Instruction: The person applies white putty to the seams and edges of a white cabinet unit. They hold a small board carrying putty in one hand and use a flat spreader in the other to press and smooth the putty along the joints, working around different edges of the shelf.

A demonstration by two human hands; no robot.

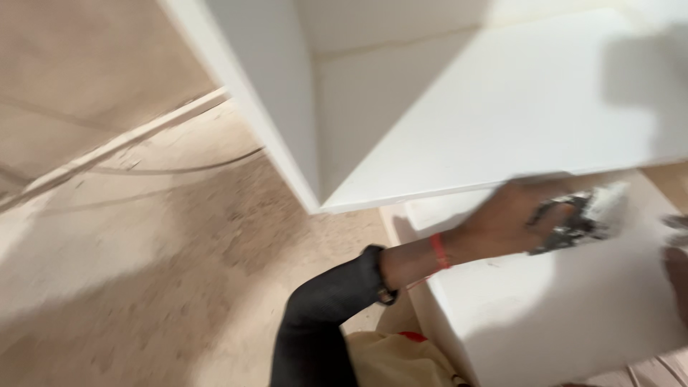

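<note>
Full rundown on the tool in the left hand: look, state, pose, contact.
The scraper is a small flat-bladed tool, metal-looking and dark grey, smeared and caked with white paste, thickest toward its right end. It is blurred, so its handle and edge cannot be made out. It lies roughly level, pointing right, gripped in the fingers of the left hand. It sits over the top of the white panel, just below the white shelf's front edge; whether it touches the panel cannot be told.
</note>
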